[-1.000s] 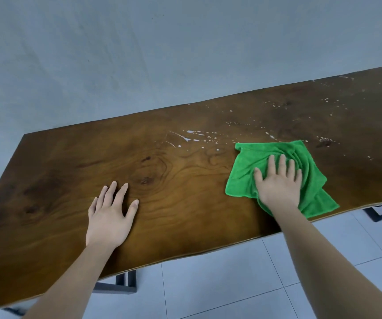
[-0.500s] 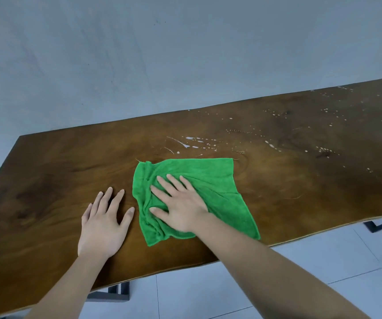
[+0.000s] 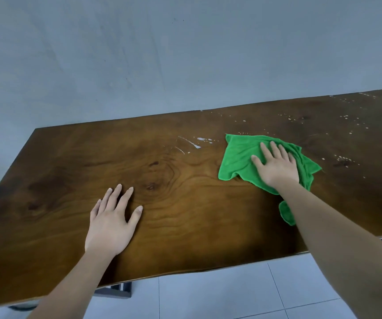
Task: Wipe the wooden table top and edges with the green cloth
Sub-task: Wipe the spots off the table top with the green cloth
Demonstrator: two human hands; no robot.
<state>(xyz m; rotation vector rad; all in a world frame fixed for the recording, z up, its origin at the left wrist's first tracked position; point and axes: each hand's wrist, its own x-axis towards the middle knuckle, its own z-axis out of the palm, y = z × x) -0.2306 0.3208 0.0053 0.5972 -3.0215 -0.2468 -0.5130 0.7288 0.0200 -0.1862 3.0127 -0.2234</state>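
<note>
On the brown wooden desk (image 3: 185,229), white specks (image 3: 343,157) remain beyond the crumpled green cloth (image 3: 238,157) under your flat, open-fingered right grip (image 3: 276,166); left grip (image 3: 111,224) flat too.

table (image 3: 196,215) right end — cut off | green cloth (image 3: 238,157) partly under right hand (image 3: 276,168)

A plain indoor room; which kind cannot be told. A grey-blue painted wall (image 3: 139,54) fills the upper frame, and pale glossy floor tiles (image 3: 231,295) show along the bottom. Across the middle, a wooden slab worktop (image 3: 185,226) stands on a dark metal frame (image 3: 116,293).
</note>
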